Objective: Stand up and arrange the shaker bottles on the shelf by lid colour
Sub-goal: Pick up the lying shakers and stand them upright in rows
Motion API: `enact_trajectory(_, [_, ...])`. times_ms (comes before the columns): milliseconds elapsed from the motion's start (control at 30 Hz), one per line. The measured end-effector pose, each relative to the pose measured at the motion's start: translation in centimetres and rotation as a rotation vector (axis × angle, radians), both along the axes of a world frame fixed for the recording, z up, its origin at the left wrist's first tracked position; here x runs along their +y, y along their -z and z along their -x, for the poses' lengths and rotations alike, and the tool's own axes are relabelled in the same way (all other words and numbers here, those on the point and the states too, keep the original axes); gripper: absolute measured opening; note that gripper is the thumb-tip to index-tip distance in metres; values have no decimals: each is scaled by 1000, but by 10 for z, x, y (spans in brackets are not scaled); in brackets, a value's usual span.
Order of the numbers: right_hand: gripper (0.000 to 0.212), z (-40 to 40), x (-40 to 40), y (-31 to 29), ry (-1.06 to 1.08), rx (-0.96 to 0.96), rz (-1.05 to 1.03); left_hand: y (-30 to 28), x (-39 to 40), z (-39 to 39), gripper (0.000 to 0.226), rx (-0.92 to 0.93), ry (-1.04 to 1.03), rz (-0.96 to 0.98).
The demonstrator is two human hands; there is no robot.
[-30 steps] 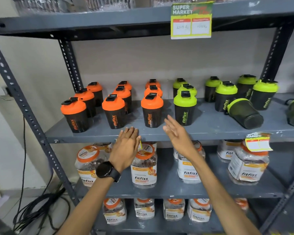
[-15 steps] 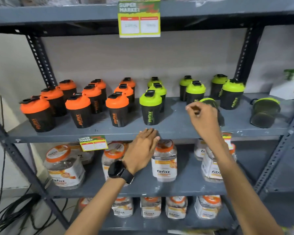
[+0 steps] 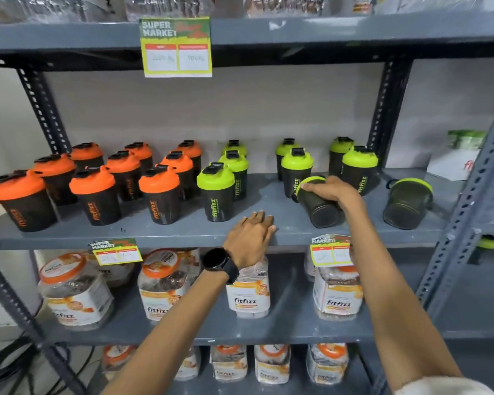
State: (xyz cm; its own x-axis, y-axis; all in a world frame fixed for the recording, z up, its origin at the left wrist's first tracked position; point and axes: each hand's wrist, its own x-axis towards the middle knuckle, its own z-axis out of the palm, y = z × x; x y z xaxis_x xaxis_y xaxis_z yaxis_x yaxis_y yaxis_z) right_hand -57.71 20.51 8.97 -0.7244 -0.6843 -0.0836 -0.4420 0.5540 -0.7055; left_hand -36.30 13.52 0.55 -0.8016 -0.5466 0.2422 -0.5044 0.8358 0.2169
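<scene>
Several orange-lidded shaker bottles [image 3: 95,195] stand upright on the left half of the grey shelf [image 3: 183,232]. Several green-lidded shaker bottles [image 3: 218,192] stand upright to their right. A green-lidded bottle [image 3: 321,209] lies tipped on its side, base toward me, and my right hand [image 3: 330,192] is closed over its upper side near the lid. A second tipped green-lidded bottle [image 3: 405,203] lies further right, untouched. My left hand [image 3: 253,236], with a black watch on the wrist, rests flat on the shelf's front edge, holding nothing.
Price tags [image 3: 176,47] hang from the shelf edges. Plastic fitfizz jars [image 3: 247,292] with orange lids fill the two lower shelves. Perforated grey uprights [image 3: 468,212] frame the right side. Black cables [image 3: 9,363] lie on the floor at lower left.
My right hand has reached right and closed on the tipped green-lidded bottle. My left hand has settled onto the shelf edge. The view has shifted right.
</scene>
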Motion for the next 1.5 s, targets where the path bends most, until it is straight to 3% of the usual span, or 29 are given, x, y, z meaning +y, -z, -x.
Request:
enact_trajectory(133, [74,6,7,6,16,-191,137,0,-2,0,41,-8,6,-8])
enact_trajectory(233, [78,6,14,8,16,-208,212,0,-1,2,41,-26,13,4])
enact_trajectory(333, [111,1,18,8,55,-65,241,1,-2,3,39,-27,7,16])
enact_trajectory(400, [122,-8,18,9,108,88,292,0,-2,4,37,-25,9,18])
enact_trajectory(600, [97,-40,-1,31,256,411,637,0,-1,11,37,-21,-4,28])
enact_trajectory(733, [95,-48,-13,48,291,585,654,3,0,11,40,-17,-12,35])
enact_trajectory(1033, [102,-54,-6,66,340,715,670,6,3,12,40,19,-31,74])
enact_trajectory(1100, [88,-53,7,71,324,739,736,7,5,12,41,24,-38,88])
enact_trajectory(1233, [40,-29,42,69,340,787,883,10,10,21,42,31,-49,104])
enact_trajectory(1333, [31,-3,65,54,494,810,761,10,15,28,38,66,-43,88])
enact_trajectory(1500, [50,41,88,19,646,653,409,11,22,35,37,96,-39,67])
